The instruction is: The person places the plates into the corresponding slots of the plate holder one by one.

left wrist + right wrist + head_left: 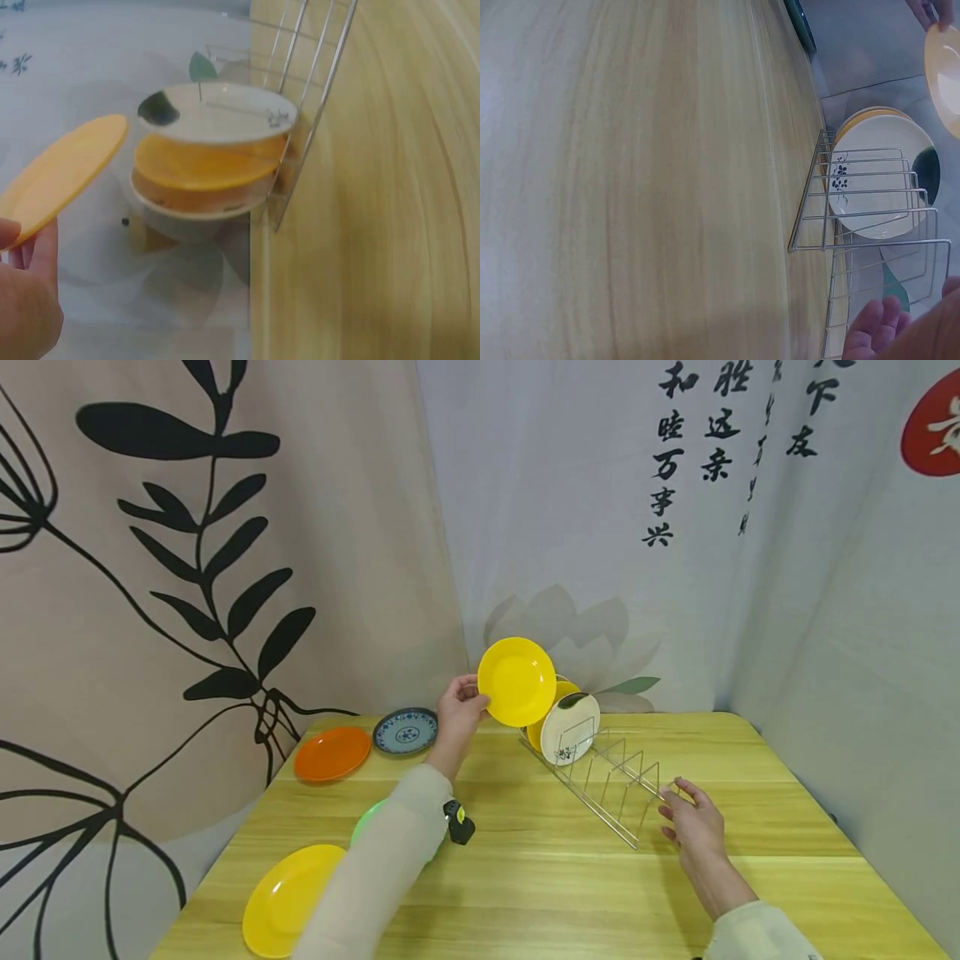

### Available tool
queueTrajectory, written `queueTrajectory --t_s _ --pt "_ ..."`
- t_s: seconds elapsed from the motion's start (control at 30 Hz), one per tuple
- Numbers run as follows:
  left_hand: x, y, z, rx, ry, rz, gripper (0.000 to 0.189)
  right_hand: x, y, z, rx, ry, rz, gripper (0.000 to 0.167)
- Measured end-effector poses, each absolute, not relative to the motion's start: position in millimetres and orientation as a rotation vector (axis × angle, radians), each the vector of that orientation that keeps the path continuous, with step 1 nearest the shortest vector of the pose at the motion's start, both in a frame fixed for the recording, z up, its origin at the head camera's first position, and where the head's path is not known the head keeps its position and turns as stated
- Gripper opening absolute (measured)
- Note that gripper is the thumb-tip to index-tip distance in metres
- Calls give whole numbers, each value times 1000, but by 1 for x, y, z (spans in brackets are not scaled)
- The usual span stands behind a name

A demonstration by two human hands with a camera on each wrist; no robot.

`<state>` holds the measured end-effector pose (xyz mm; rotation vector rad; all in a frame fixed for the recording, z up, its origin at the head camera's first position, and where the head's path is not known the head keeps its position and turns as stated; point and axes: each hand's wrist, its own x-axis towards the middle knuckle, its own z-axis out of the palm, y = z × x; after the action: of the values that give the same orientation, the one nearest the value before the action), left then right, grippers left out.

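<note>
My left hand [460,714] grips a small yellow plate [517,682] by its left edge, thumb in front and fingers behind. The plate is held up tilted beside the far end of a wire dish rack [600,810]. At that end of the rack stand a white plate [570,729] with a dark green patch and, behind it, another yellow plate [210,161] and a further pale plate [202,202]. My right hand [696,822] is at the rack's near right end, its fingers loosely bent and fingertips right by the end wire.
On the left side of the table [540,902] lie an orange plate [332,754], a blue patterned plate [406,731] and a larger yellow plate [288,902]. A green plate [367,821] is mostly hidden under my left forearm. A printed curtain [360,568] hangs behind the table.
</note>
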<state>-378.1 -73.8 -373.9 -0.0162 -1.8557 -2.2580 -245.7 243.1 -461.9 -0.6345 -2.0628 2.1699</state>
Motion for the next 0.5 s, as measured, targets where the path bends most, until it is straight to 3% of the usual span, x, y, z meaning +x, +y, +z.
queueTrajectory --t_s 0.5 --pt "-383 -19 -383 -159 -1953 -2134 31 -245 243 -461 -646 -2053 2181 65"
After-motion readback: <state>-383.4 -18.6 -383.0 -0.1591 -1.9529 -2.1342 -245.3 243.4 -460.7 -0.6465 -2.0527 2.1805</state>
